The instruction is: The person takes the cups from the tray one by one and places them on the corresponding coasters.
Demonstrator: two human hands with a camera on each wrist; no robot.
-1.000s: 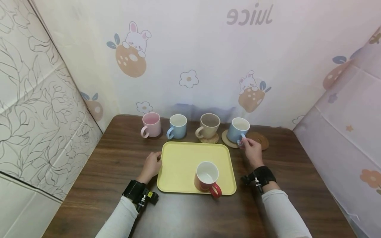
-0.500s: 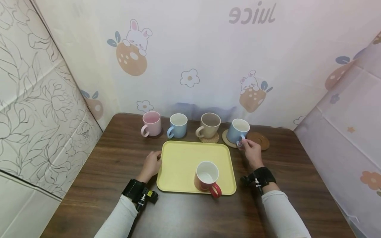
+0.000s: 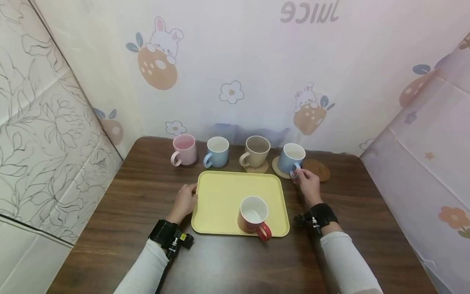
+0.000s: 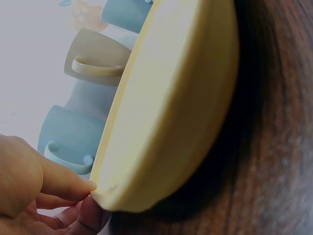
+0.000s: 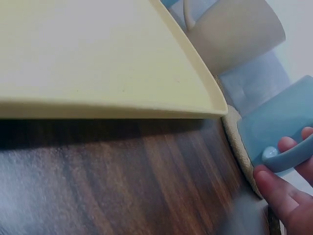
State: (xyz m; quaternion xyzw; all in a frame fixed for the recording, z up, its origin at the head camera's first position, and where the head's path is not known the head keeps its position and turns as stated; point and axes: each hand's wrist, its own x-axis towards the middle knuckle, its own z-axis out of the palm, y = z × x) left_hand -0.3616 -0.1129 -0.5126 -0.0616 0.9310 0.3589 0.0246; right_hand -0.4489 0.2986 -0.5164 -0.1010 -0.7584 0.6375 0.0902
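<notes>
My left hand [image 3: 185, 201] pinches the rim of a yellow tray [image 3: 216, 208] at its left side; the left wrist view shows thumb and fingertip on the rim. A red mug [image 3: 258, 229] with a white inside stands upright near the tray's front right. Behind the tray's right corner, a blue mug [image 3: 287, 164] stands on a round coaster [image 3: 276, 166]. My right hand [image 3: 309, 185] holds this mug's handle [image 5: 288, 157], fingers curled through it in the right wrist view.
Along the back of the wooden table [image 3: 139, 196] stand a pink mug [image 3: 186, 152], a light blue mug [image 3: 219, 153] and a beige mug [image 3: 258, 153]. A brown coaster [image 3: 320, 170] lies right of the held mug. A patterned curtain [image 3: 235, 61] hangs behind.
The head view has shifted slightly. Both hands, the tray and the mugs keep their places relative to one another.
</notes>
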